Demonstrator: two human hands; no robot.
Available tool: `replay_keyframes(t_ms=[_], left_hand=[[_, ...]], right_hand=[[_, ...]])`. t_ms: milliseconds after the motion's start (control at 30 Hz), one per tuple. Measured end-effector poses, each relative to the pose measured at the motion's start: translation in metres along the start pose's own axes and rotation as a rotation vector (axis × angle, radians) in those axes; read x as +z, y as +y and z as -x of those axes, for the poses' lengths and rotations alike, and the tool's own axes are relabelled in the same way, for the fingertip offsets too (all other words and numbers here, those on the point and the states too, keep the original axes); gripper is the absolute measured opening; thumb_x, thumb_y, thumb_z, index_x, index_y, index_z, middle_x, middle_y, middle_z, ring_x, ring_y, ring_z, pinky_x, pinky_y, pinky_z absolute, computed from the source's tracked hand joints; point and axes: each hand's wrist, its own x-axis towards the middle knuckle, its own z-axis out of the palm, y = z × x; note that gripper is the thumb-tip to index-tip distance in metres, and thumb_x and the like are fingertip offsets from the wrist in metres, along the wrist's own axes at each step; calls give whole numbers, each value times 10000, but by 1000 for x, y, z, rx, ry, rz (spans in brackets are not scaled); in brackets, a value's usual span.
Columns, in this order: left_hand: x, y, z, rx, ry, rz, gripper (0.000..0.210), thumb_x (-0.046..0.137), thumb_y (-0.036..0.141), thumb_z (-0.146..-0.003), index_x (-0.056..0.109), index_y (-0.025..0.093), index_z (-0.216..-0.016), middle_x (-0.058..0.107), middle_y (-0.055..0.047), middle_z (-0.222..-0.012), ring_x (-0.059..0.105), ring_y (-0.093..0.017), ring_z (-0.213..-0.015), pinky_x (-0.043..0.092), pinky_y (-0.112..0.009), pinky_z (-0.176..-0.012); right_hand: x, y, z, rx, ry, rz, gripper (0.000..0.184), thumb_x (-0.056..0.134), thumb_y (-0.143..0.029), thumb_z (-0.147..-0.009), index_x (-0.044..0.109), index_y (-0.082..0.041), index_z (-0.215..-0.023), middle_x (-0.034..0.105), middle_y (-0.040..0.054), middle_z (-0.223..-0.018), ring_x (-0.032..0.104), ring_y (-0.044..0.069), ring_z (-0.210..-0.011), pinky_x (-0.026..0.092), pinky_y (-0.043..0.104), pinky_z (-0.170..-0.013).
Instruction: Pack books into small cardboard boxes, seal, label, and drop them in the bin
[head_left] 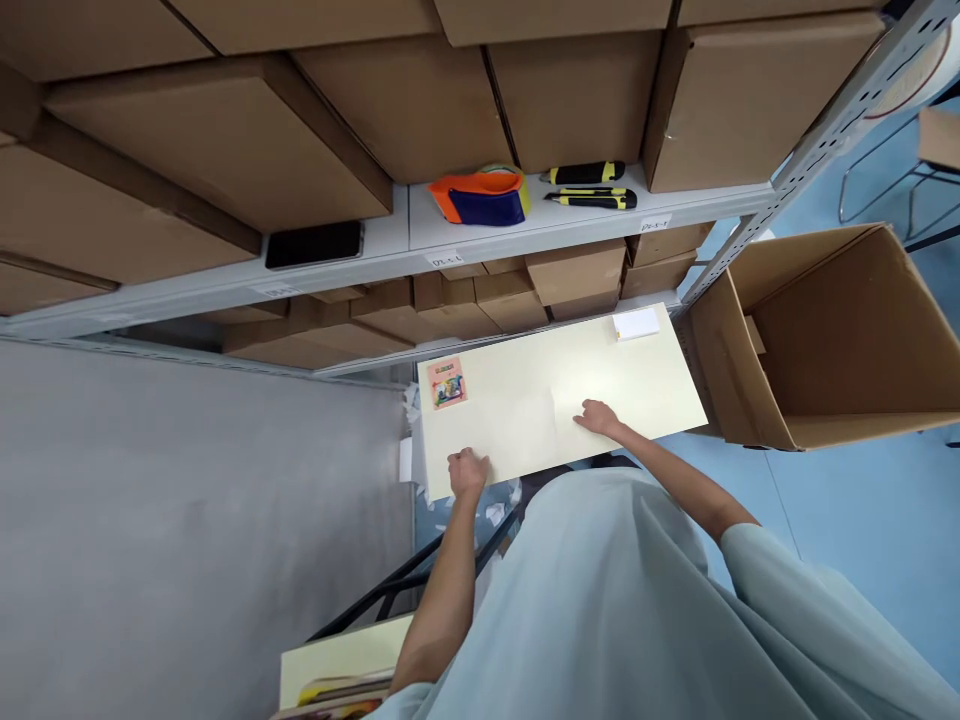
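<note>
A long cream tabletop (517, 360) lies in front of me. My left hand (467, 472) rests at its lower left edge, fingers curled; whatever they may hold is too small to make out. Over the middle of the top, my right hand (597, 417) is lowered with finger and thumb apart, and I see nothing in it. A faint pale edge, perhaps of a thin sheet (553, 420), runs just left of the right hand. Towards the upper left corner lies a small pink card with a colourful picture (447, 383). A white stack of paper slips (637, 324) sits near the far right corner.
Brown cartons (405, 100) fill the metal shelf (420, 250) ahead. On its ledge are a black phone (315, 245), an orange-and-blue tape dispenser (484, 197) and yellow-black utility knives (592, 198). A large open carton (847, 340) stands right; a grey wall (202, 500) is left.
</note>
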Motion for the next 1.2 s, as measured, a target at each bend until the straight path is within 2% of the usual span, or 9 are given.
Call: replay_keyframes(t_ms=[167, 267, 433, 600, 700, 833, 967, 1067, 1200], left_hand=[[7, 7, 1, 9, 10, -36, 212, 584, 250, -999, 726, 136, -1106, 640, -225, -1315, 680, -351, -1176, 538, -442, -1003], [6, 9, -3, 43, 7, -29, 161, 582, 224, -979, 730, 162, -974, 681, -192, -1165, 693, -327, -1095, 540, -421, -972], [-1, 9, 8, 93, 23, 24, 174, 550, 230, -970, 712, 171, -990, 717, -162, -1059, 703, -302, -1006, 541, -412, -958], [-23, 14, 34, 194, 61, 102, 155, 538, 269, -974, 680, 209, -959, 727, -123, -1012, 699, -281, -961, 543, -407, -965], [-40, 32, 55, 322, 53, 177, 124, 560, 294, -969, 660, 238, -921, 728, -84, -978, 689, -268, -982, 543, -382, -951], [-62, 81, 92, 524, -30, 374, 147, 560, 339, -994, 650, 245, -924, 713, -58, -971, 675, -236, -914, 535, -341, -821], [-78, 145, 132, 697, -148, 444, 131, 568, 307, -1020, 635, 246, -925, 686, -20, -922, 651, -189, -843, 501, -306, -775], [-76, 187, 152, 794, -172, 450, 112, 568, 267, -1026, 624, 248, -931, 672, -13, -904, 645, -184, -841, 498, -305, -780], [-47, 219, 156, 882, -206, 384, 117, 542, 225, -1036, 646, 249, -989, 705, -33, -964, 668, -203, -881, 528, -333, -832]], right_hand=[[34, -43, -24, -43, -54, -20, 416, 720, -431, -1053, 665, -177, -1379, 688, 109, -1386, 710, 270, -1192, 625, 491, -1015], [49, -62, -28, -51, -56, -40, 417, 720, -420, -1056, 660, -184, -1394, 677, 110, -1405, 706, 275, -1204, 629, 495, -1017], [51, -62, -25, -100, -35, -106, 391, 716, -425, -1059, 678, -179, -1361, 691, 100, -1381, 711, 272, -1194, 628, 493, -1019], [19, -32, -8, -201, 60, -233, 124, 711, -291, -1022, 769, -182, -1028, 802, 99, -1206, 730, 277, -1197, 562, 378, -1057], [-5, -10, 8, -240, 121, -334, 189, 631, -346, -1028, 726, -207, -940, 822, 83, -1046, 774, 247, -1011, 574, 323, -900], [-43, 24, 34, -313, 299, -696, 378, 605, -596, -962, 623, -229, -872, 756, 46, -817, 728, 227, -767, 542, 306, -708], [-90, 64, 69, -274, 546, -719, 492, 568, -721, -935, 588, -233, -874, 687, 26, -755, 641, 208, -673, 477, 296, -631], [-117, 93, 94, -197, 746, -590, 475, 531, -692, -981, 597, -230, -896, 686, 29, -757, 639, 214, -704, 466, 295, -668], [-128, 131, 98, -59, 895, -406, 488, 505, -674, -986, 659, -212, -950, 758, 103, -882, 683, 271, -848, 482, 321, -742]])
